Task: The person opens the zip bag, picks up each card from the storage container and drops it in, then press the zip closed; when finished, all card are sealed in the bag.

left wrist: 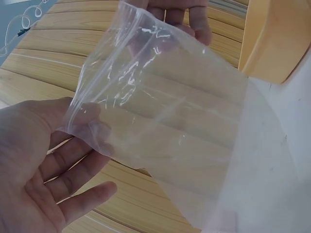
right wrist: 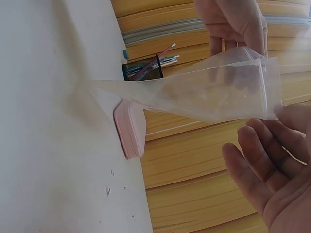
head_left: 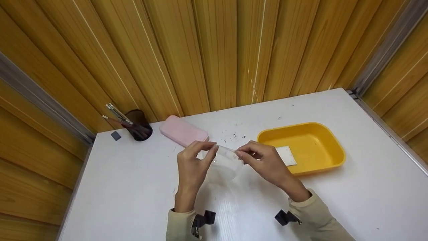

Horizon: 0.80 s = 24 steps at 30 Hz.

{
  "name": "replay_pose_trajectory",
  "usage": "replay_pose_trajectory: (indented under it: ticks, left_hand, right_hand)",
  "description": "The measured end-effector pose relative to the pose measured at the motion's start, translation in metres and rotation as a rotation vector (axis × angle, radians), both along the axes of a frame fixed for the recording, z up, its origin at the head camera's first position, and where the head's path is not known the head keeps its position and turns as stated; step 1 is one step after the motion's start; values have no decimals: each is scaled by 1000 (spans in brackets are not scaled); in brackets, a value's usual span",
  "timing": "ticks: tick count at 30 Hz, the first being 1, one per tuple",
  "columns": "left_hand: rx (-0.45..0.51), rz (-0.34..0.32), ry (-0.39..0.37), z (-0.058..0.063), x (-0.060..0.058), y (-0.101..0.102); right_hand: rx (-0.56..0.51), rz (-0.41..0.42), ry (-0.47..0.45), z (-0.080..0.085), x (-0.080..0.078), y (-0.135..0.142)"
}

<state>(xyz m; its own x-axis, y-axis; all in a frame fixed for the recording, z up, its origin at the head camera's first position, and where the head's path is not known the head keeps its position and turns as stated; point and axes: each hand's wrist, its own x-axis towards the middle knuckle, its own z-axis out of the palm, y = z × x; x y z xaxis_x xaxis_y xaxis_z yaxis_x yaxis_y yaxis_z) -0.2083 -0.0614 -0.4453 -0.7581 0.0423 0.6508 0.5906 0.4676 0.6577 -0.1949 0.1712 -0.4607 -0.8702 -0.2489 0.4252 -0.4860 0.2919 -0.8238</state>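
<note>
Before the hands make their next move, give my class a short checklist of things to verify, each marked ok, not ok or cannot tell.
1. Left hand pinches one end of the clear bag's top edge: ok.
2. Right hand pinches the other end: ok.
3. Bag has no contents showing through its clear film: ok.
4. Bag's mouth is open: cannot tell; the layers at the edge look close together.
5. Yellow tray stands upright, with the white square item inside: ok, though the right hand partly hides the item.
6. Pencils are in the black cup: ok.
</note>
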Motion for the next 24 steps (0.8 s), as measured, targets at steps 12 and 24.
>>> replay_pose_trajectory:
  ticks: [12,24]
  left_hand:
    - [-11,109,6,-17,-2,-1]
    - [40,207,28,-19,-7,5]
  right_hand:
    - [121,-180,-143,-15,-18,72]
    - [461,-244,-234,-29,-39,133]
